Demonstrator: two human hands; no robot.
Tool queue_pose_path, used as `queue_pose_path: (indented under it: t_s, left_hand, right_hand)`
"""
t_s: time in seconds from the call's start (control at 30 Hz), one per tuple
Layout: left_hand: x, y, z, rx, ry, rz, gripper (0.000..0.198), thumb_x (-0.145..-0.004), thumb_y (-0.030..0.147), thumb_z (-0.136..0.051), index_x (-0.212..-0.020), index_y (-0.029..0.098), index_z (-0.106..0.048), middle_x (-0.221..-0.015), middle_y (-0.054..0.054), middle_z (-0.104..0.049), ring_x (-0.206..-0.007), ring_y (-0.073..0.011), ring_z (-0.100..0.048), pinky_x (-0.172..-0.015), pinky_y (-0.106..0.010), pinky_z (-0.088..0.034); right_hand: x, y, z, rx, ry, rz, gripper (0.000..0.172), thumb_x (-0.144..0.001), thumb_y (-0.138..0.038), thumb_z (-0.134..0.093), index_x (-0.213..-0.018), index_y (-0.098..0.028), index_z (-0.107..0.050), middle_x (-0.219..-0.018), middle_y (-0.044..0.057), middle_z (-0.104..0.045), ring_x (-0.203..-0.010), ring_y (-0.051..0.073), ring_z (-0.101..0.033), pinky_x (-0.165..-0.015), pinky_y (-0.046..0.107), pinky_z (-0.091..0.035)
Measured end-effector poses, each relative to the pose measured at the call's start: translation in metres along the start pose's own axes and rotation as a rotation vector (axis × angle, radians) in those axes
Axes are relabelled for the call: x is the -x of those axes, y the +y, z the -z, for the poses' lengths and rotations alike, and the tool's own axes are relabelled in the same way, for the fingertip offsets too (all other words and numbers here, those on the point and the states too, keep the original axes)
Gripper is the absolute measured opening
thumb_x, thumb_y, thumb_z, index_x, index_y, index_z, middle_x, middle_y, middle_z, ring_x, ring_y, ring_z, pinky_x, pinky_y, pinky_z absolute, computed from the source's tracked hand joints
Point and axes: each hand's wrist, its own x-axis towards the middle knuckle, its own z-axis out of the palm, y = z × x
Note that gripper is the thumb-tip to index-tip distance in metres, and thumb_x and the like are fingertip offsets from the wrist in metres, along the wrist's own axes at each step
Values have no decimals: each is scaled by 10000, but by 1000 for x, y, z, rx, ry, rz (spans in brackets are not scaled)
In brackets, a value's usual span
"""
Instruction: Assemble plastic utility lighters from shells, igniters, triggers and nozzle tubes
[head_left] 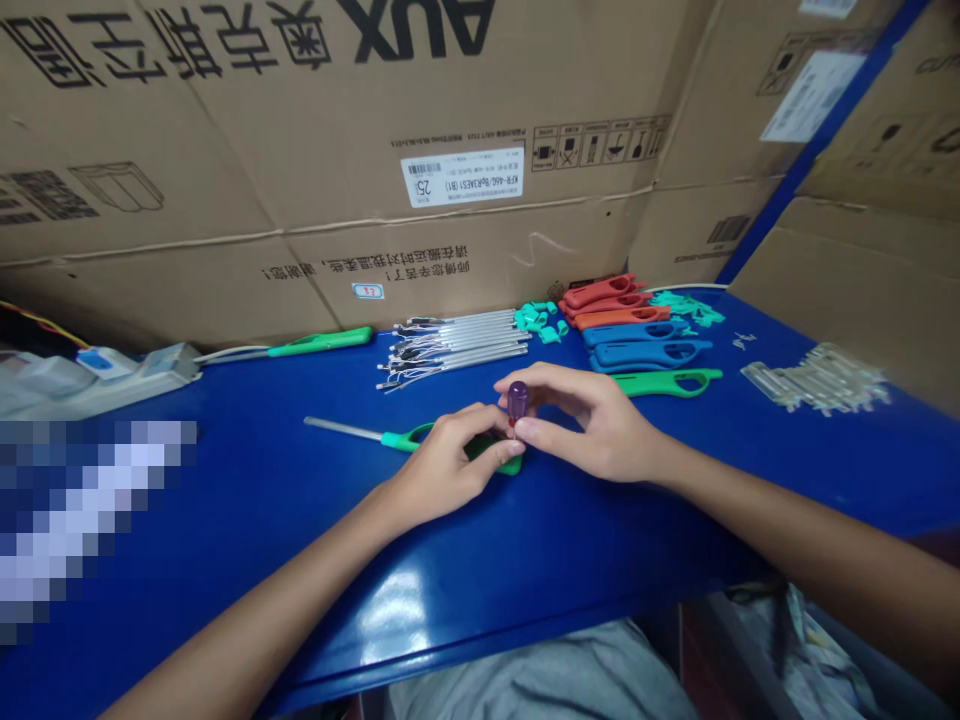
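Observation:
A green-handled lighter with a long metal nozzle (352,431) lies on the blue table (525,540), nozzle pointing left. My left hand (450,465) presses down on its green handle, fingers curled over it. My right hand (585,420) pinches a small purple-handled screwdriver (517,400), held upright over the handle's right end. Both hands meet at the middle of the table.
Behind the hands lie a bundle of metal tubes with wires (457,345), teal caps (536,320), stacked red, orange, blue and green handles (637,330), and clear plastic parts (817,380). Another finished green lighter (315,343) lies far left. Cardboard boxes (375,150) wall the back.

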Motion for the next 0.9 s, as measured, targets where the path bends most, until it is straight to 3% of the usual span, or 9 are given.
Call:
queue_pose_path:
  t_s: [0.17, 0.27, 0.5, 0.63, 0.9]
  left_hand:
    - [0, -3, -1, 11, 18, -12, 156, -926, 286, -593, -845, 163, -643, -830, -18, -676, -784, -150, -611, -759, -276, -475]
    - [1, -2, -1, 11, 17, -16, 154, -927, 278, -593, -837, 162, -643, -814, -14, -677, -763, -145, -604, -743, -269, -475]
    - [0, -1, 0, -19, -16, -15, 173, -949, 286, -559, -859, 165, -644, -821, -13, -666, -798, -148, -595, -763, -270, -469]
    - [0, -1, 0, -39, -12, -29, 165, -948, 268, -560, -840, 170, -636, -775, 12, -644, -754, -126, -579, -734, -246, -454]
    - [0, -2, 0, -14, -9, -38, 131, -946, 253, -565, -882, 170, -643, -824, 6, -660, -778, -122, -590, -764, -252, -458]
  right_hand:
    - [3, -3, 1, -86, 2, -27, 330, -927, -221, -596, -1257, -228, -595, -1173, 72, -666, -1045, 179, -654, -886, 325, -553]
    - [3, -2, -1, -130, 34, -22, 339, -920, -219, -610, -1259, -231, -591, -1144, 66, -671, -1047, 175, -657, -898, 319, -556]
    - [0, 2, -4, -117, 108, 23, 319, -860, -185, -683, -1168, -206, -602, -1009, 44, -664, -889, 149, -652, -839, 306, -565]
    - [-1, 2, -4, -70, 113, 36, 224, -856, -211, -695, -1070, -190, -632, -966, 41, -655, -812, 134, -629, -767, 280, -562]
    - [0, 0, 0, -14, 63, 49, 125, -931, -239, -585, -1029, -185, -640, -998, 65, -651, -922, 166, -635, -826, 318, -547]
